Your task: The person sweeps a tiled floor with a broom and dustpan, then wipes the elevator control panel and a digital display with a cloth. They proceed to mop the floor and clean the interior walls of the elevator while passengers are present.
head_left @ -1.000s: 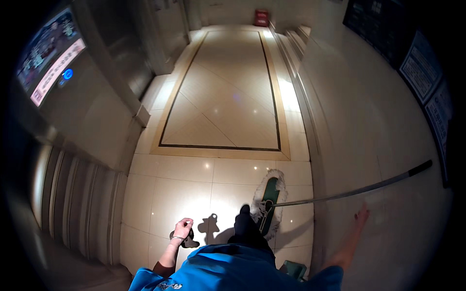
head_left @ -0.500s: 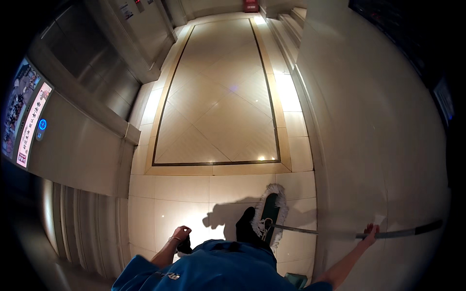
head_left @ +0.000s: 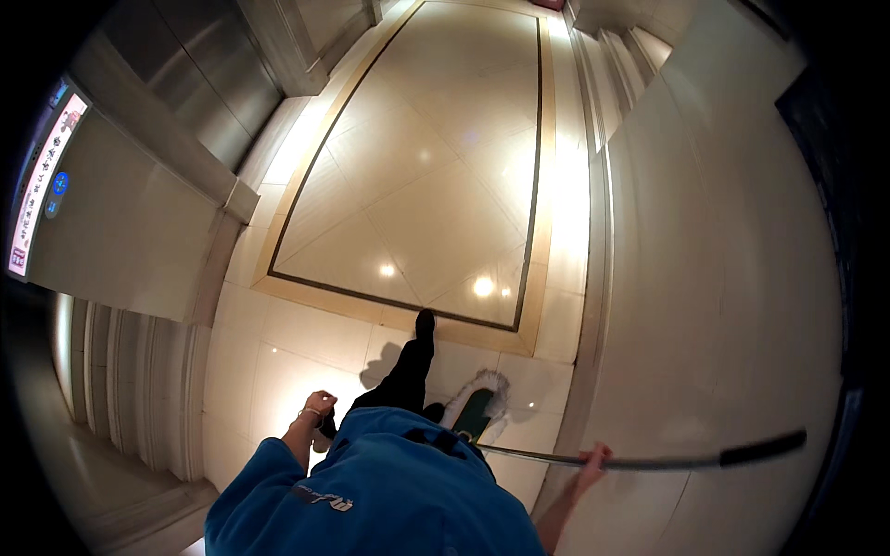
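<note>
My right hand (head_left: 596, 460) grips the grey handle of a dust mop (head_left: 649, 462). The handle slants across the right side and ends in a black grip (head_left: 764, 448). At its lower end, the mop's green head with a white fringe (head_left: 478, 408) lies flat on the floor, partly hidden by my blue top (head_left: 399, 482). My left hand (head_left: 320, 403) hangs low at my left side with curled fingers. A dark shape shows just below it; whether the hand holds it is unclear. One black shoe (head_left: 425, 324) is stepped forward onto the dark border strip.
Ahead stretches a glossy tiled floor (head_left: 417, 185) with a dark inlaid border. Metal doors (head_left: 199, 69) and a lit screen (head_left: 44, 181) line the left. A pale wall (head_left: 714, 278) rises on the right, with stepped molding beside it.
One foot has stepped forward past the mop head. The mop and my right hand have shifted left in view, and the corridor appears turned and closer.
</note>
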A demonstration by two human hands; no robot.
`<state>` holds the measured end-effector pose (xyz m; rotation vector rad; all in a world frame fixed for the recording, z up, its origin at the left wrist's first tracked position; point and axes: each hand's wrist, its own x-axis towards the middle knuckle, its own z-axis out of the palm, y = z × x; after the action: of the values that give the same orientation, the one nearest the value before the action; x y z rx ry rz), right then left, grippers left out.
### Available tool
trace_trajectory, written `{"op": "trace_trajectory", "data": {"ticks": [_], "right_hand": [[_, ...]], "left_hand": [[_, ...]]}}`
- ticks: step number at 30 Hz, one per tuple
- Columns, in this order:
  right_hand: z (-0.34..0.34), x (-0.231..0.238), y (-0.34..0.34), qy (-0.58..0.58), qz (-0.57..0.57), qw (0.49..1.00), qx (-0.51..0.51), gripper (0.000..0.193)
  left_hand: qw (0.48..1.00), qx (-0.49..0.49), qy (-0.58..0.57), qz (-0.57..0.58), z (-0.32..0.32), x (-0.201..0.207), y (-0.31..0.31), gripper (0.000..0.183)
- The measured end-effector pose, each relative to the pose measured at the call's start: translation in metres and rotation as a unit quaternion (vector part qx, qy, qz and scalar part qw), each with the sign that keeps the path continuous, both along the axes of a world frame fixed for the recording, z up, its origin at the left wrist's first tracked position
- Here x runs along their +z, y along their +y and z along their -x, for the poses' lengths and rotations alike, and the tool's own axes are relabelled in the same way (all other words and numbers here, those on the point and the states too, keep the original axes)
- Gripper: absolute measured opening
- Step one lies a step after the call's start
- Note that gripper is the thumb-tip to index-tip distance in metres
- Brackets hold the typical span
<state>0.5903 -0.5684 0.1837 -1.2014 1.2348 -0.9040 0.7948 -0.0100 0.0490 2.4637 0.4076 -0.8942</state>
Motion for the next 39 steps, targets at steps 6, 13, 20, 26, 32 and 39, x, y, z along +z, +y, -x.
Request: {"op": "trace_trajectory", "data": {"ticks": [6,13,20,26,32,39], "right_hand": [[-0.148,-0.045,-0.005,0.043,-0.007,0.990,0.130,0.017],[-0.226,0.010,-0.108,0.119,0.051,0.992,-0.008,0.020],[-0.409,0.113,-0.154,0.067,0.108,0.992,0.016,0.015],[-0.580,0.142,-0.236,0.004,0.129,0.988,0.086,0.014],[-0.748,0.153,-0.308,-0.029,0.176,0.975,0.132,0.015],[-0.919,0.160,-0.382,-0.063,0.229,0.948,0.211,0.017]], "left_hand": [[0.993,0.048,0.106,-0.001,-0.073,-0.054,-0.042,0.039],[0.992,-0.105,0.062,-0.042,-0.275,-0.072,-0.128,0.041],[0.976,-0.194,-0.047,0.090,-0.513,0.018,-0.329,0.034],[0.971,-0.194,-0.095,0.098,-0.634,-0.008,-0.416,0.031],[0.944,-0.328,0.006,-0.031,-0.707,0.018,-0.415,0.033],[0.963,-0.255,0.068,-0.054,-0.767,-0.084,-0.418,0.028]]}}
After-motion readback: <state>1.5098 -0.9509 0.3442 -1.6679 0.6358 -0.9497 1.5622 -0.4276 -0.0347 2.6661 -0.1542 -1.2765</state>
